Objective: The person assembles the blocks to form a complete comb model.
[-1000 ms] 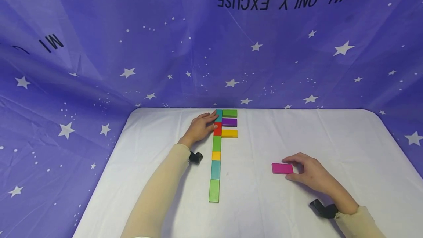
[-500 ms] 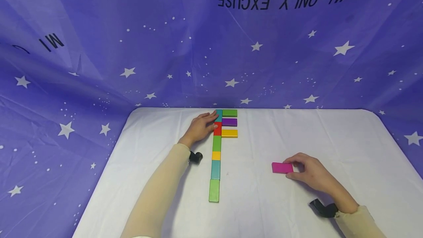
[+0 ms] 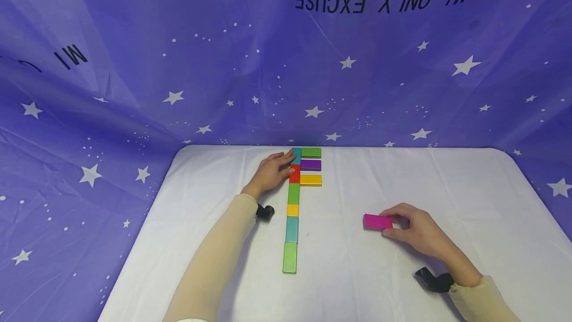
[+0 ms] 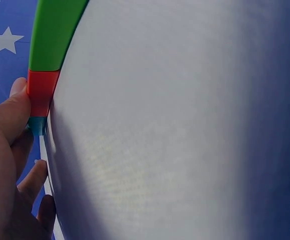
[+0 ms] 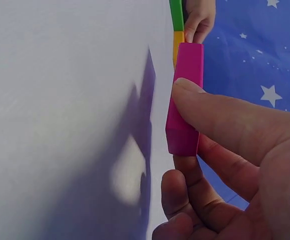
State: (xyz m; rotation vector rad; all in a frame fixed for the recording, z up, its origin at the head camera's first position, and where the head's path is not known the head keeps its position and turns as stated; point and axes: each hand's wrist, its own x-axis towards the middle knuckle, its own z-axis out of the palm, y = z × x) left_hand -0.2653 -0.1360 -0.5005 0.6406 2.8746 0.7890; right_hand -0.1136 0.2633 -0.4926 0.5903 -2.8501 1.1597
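Note:
My right hand [image 3: 414, 227] pinches a magenta block [image 3: 376, 222] near one end, between thumb and fingers. In the right wrist view the magenta block [image 5: 189, 95] is off the cloth, its shadow apart from it. My left hand [image 3: 269, 173] rests at the far end of a column of flat blocks, with relaxed fingers touching the teal block [image 3: 297, 157] and the thumb on the red block [image 3: 295, 175]. Below these run a green block [image 3: 293, 194], a yellow one [image 3: 292, 210], a teal one [image 3: 292, 229] and a light green one [image 3: 289, 257].
Right of the column's far part, a green block [image 3: 311, 153], a purple block [image 3: 311, 165] and a yellow block [image 3: 311, 180] lie crosswise. A white cloth [image 3: 223, 163] covers the table. Behind hangs a purple star-patterned curtain [image 3: 286, 73]. Each wrist wears a black camera mount [image 3: 433, 280].
The magenta block has risen from the cloth in my right hand and shifted slightly left and away. My left hand and the other blocks have stayed in place.

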